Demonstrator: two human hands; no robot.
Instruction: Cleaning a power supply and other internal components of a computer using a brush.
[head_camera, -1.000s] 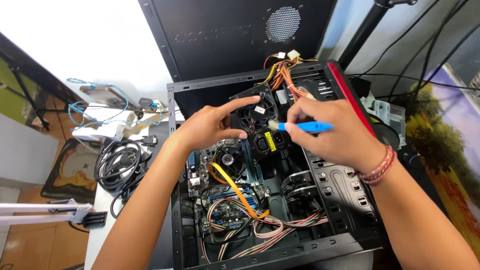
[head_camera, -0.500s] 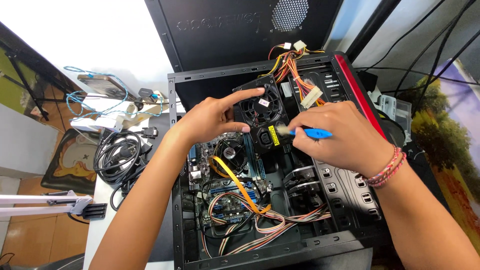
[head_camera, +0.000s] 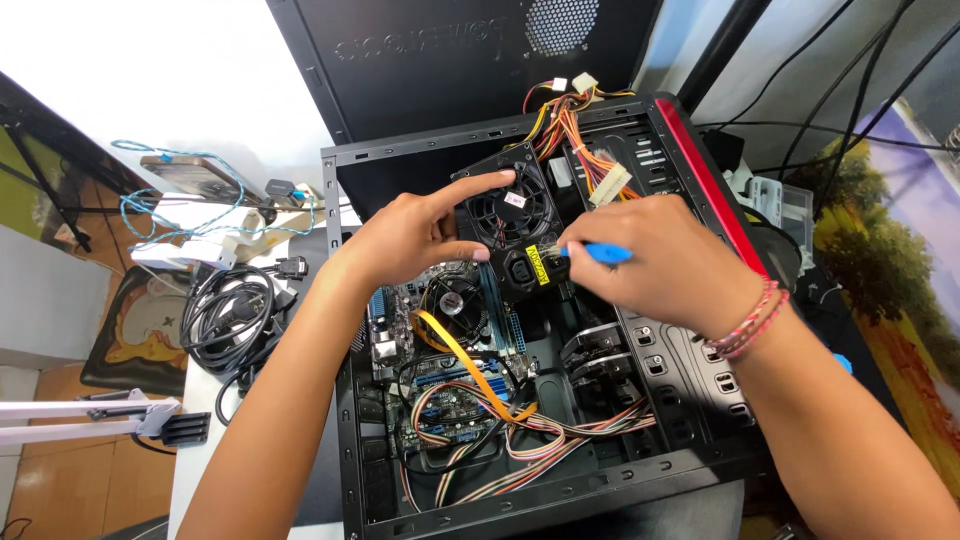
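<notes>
Left hand (head_camera: 415, 235): gripping the black power supply box (head_camera: 505, 215), forefinger along its far edge, thumb on its near side.
Right hand (head_camera: 665, 262): closed around a blue-handled brush (head_camera: 595, 253), tip at the box's socket.
Box: lifted over the far part of the open computer case (head_camera: 690, 150).
Motherboard (head_camera: 450, 340): below, with an orange ribbon cable (head_camera: 462, 360) across it.
Cable bundle (head_camera: 225, 315): left, on the table.

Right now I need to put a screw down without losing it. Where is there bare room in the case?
The dark case floor between the motherboard and the drive bays is barest. Around the left hand, right hand, and power supply, it's crowded; ribbon cables cover the lower edge.
</notes>
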